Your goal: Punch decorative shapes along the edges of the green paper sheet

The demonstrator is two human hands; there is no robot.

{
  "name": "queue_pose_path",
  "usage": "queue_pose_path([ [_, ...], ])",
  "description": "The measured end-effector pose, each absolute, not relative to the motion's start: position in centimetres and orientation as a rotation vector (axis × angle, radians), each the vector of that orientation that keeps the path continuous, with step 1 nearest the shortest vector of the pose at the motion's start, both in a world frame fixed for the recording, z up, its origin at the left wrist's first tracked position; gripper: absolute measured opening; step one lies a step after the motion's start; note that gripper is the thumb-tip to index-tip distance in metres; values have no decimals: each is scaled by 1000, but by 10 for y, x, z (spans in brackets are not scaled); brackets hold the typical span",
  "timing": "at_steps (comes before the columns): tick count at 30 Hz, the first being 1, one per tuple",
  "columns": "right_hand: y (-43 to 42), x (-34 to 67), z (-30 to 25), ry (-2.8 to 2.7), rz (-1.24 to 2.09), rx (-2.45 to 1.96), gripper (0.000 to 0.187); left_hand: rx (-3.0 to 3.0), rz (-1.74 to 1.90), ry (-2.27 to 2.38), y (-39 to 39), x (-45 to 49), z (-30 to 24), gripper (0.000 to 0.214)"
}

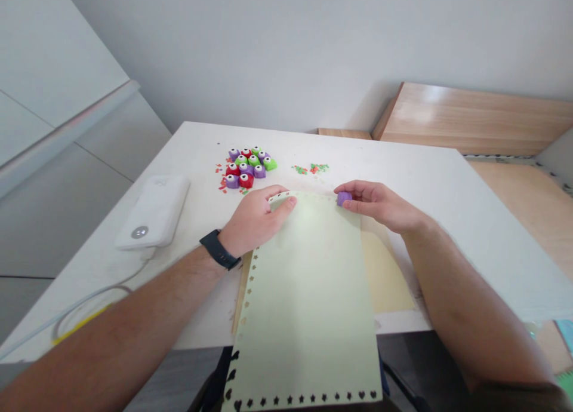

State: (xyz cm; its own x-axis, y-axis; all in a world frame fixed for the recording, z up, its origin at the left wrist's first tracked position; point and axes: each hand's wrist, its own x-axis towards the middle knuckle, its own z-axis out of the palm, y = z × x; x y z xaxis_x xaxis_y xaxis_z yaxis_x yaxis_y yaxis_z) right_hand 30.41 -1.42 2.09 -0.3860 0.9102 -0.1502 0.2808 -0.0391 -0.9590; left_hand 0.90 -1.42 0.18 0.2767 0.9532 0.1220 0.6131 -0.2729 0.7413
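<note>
A pale green sheet of paper [308, 292] lies in front of me, hanging over the near table edge, with small shapes punched along its left and bottom borders. My left hand [255, 218] pinches its top left corner, curling the edge up. My right hand [380, 204] is closed on a small purple paper punch [344, 197] at the sheet's top right corner. A yellowish sheet [387, 274] lies under the green one.
A cluster of several purple, red and green punches [248, 166] sits further back on the white table [447, 185], with paper scraps [311, 169] beside it. A white power bank [154, 210] with a cable lies at the left. A wooden board [470, 116] stands behind.
</note>
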Motion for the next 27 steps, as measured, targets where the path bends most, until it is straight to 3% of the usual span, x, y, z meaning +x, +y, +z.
queue_pose_path([
  [27, -14, 304, 21, -1647, 1513, -1242, 40, 1972, 790, 1421, -17, 10, 5, 45],
])
